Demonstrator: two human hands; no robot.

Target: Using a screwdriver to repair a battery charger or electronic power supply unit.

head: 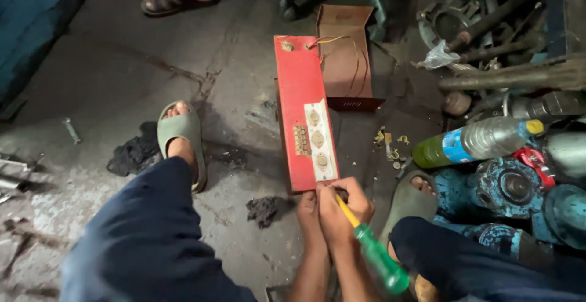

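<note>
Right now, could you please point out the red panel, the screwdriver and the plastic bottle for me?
red panel (297,94), head view, on its bare red face.
screwdriver (378,258), head view, on the green handle.
plastic bottle (482,138), head view, on its clear middle.

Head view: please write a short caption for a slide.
Right hand holds a green-handled screwdriver at a red metal panel's near end; left hand steadies it.

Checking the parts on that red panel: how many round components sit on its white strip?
3, in a row along the white strip on the red panel: top, middle, bottom. None seem hidden.
</note>
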